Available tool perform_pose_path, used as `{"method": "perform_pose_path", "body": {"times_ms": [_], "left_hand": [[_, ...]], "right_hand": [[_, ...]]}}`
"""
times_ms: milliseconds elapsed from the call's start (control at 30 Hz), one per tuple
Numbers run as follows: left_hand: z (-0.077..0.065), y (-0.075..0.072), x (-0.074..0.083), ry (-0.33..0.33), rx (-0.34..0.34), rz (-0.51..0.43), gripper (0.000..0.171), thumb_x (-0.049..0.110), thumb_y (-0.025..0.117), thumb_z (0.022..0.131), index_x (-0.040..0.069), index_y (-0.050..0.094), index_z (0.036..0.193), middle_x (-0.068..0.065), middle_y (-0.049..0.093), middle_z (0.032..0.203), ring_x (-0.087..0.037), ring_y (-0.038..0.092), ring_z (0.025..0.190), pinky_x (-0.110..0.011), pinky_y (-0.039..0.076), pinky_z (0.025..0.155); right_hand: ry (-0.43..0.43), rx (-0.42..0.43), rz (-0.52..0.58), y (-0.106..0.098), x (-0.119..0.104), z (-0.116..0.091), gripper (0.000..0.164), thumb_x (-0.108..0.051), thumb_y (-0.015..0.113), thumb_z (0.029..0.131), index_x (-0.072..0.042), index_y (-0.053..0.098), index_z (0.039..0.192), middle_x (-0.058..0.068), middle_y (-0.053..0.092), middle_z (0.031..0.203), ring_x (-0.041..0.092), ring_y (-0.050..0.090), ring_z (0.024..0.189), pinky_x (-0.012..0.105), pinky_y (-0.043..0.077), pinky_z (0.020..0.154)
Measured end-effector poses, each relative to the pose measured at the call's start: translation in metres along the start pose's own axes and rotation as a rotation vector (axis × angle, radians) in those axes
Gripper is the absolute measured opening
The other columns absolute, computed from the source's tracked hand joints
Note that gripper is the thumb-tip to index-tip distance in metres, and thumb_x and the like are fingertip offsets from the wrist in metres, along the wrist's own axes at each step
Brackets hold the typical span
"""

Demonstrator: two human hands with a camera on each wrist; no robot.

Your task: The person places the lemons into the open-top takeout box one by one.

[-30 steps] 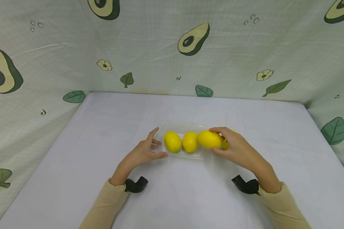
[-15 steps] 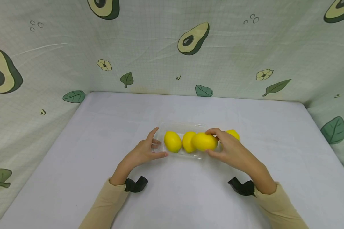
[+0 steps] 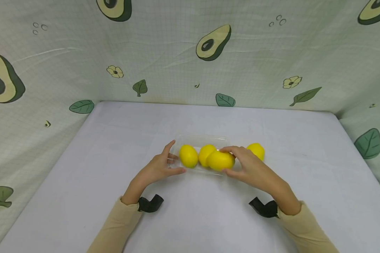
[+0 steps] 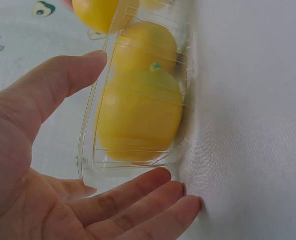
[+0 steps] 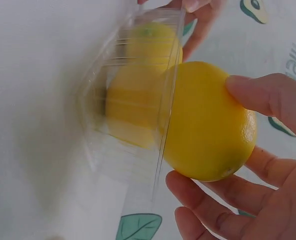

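Observation:
A clear plastic tray (image 3: pixel 204 137) lies on the table with two yellow lemons inside, a left one (image 3: pixel 188 156) and another lemon (image 3: pixel 204 154) beside it. My right hand (image 3: pixel 251 170) pinches a third lemon (image 5: pixel 208 122) between thumb and fingers, over the tray's right part. In the right wrist view this lemon sits at the rim, partly above it. My left hand (image 3: pixel 158 168) spans the tray's left end. Its thumb (image 4: pixel 90 67) is at the rim, and its extended fingers (image 4: pixel 132 197) lie by the end wall; firm contact is unclear.
One more lemon (image 3: pixel 256 150) rests on the white tabletop (image 3: pixel 139 130) right of the tray, behind my right hand. Avocado-print cloth (image 3: pixel 164 52) hangs at the back and sides. A black wrist mount (image 3: pixel 150 203) is on each arm.
My right hand has carried its lemon leftward over the tray, uncovering the lemon on the table at the right. Both lemons in the tray have shifted slightly left. The left hand stays in place.

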State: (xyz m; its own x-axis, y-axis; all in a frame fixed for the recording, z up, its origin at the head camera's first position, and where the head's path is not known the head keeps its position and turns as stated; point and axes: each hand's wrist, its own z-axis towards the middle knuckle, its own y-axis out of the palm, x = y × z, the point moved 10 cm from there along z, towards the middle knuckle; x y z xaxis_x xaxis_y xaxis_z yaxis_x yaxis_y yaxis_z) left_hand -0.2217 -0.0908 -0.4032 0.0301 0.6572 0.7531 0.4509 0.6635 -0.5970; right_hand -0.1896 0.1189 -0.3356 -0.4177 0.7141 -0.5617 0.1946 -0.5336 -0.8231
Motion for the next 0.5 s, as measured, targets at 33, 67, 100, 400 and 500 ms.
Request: {"method": "perform_pose_path", "body": {"times_ms": [33,67,100,400,500], "left_hand": [[-0.0001,0.0001,0.0001,0.0,-0.001,-0.001,0.102,0.04,0.074,0.077,0.018,0.005,0.15,-0.011,0.054,0.131,-0.03,0.052,0.12,-0.049,0.041,0.099],[-0.0001,0.0003,0.0002,0.0,-0.001,0.0,0.102,0.039,0.074,0.077,0.018,0.005,0.15,-0.012,0.054,0.13,-0.03,0.052,0.12,-0.049,0.041,0.099],[0.0,0.0005,0.0003,0.001,-0.001,0.0,0.102,0.04,0.074,0.077,0.018,0.005,0.15,-0.012,0.054,0.13,-0.03,0.052,0.12,-0.049,0.041,0.099],[0.0005,0.0005,0.0006,0.003,0.001,0.012,0.103,0.04,0.074,0.077,0.017,0.005,0.15,-0.013,0.054,0.13,-0.03,0.053,0.12,-0.049,0.042,0.098],[0.0002,0.0008,0.0007,-0.001,0.0,0.012,0.103,0.04,0.074,0.077,0.017,0.005,0.15,-0.013,0.054,0.129,-0.031,0.053,0.12,-0.049,0.042,0.098]], "right_hand": [[-0.011,-0.002,-0.004,0.0012,-0.001,0.0002,0.053,-0.022,0.072,0.081,-0.007,0.051,0.127,0.008,0.056,0.126,0.021,0.053,0.104,0.042,0.044,0.091],[-0.02,-0.002,-0.008,0.0022,-0.0018,0.0005,0.053,-0.022,0.072,0.081,-0.007,0.052,0.128,0.008,0.056,0.127,0.022,0.053,0.107,0.043,0.043,0.093],[-0.031,-0.002,-0.013,0.0033,-0.0027,0.0008,0.052,-0.022,0.072,0.082,-0.008,0.052,0.128,0.008,0.056,0.127,0.023,0.053,0.109,0.045,0.043,0.094],[-0.105,0.043,-0.079,0.0047,-0.0079,0.001,0.049,-0.017,0.071,0.082,-0.01,0.055,0.128,0.008,0.055,0.121,0.027,0.055,0.104,0.046,0.046,0.089],[-0.111,0.04,-0.085,0.0058,-0.008,0.0013,0.049,-0.017,0.071,0.082,-0.01,0.055,0.129,0.008,0.055,0.121,0.027,0.055,0.102,0.046,0.046,0.088]]}}
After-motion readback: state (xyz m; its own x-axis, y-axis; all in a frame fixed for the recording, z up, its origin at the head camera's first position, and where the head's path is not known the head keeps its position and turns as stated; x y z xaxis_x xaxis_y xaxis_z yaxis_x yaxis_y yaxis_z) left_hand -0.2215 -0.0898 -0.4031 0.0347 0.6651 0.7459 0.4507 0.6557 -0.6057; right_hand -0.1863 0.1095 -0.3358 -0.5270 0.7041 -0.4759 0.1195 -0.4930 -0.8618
